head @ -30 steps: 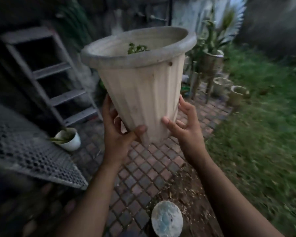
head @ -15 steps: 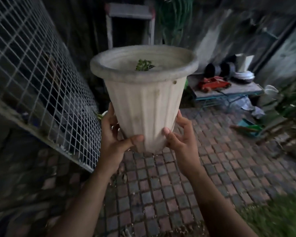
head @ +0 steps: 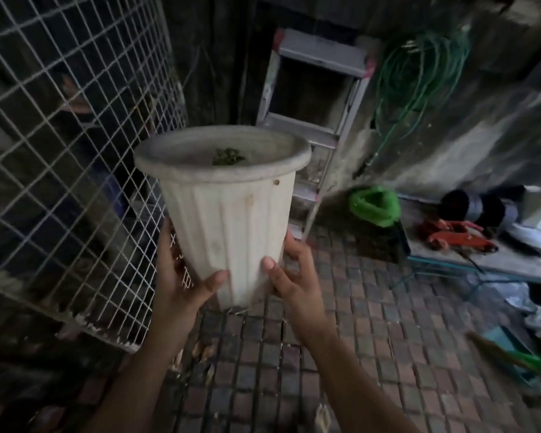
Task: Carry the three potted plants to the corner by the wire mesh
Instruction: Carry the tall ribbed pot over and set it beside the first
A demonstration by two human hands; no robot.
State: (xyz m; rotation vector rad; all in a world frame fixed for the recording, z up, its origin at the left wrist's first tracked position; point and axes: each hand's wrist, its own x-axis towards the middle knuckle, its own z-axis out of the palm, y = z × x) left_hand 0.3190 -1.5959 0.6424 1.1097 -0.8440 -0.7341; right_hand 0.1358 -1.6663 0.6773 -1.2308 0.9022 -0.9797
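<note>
We are holding ribbed white pot (head: 228, 220) up in mid-air, centre of view, above brick floor (head: 372, 323). Left hand (head: 181, 282) is wrapping lower left wall, thumb pressing across front. Right hand (head: 297, 285) is gripping lower right wall, thumb also on front. Small green plant (head: 228, 156) is sitting low inside rim. Wire mesh (head: 60, 151) is standing just left of pot, near left hand. Stepladder (head: 319, 89) is leaning at far wall behind pot. Green hose (head: 419, 73) is hanging far right. Worktop (head: 497, 260) at right is carrying bright green coil (head: 374, 206) and red tool (head: 450, 234).
</note>
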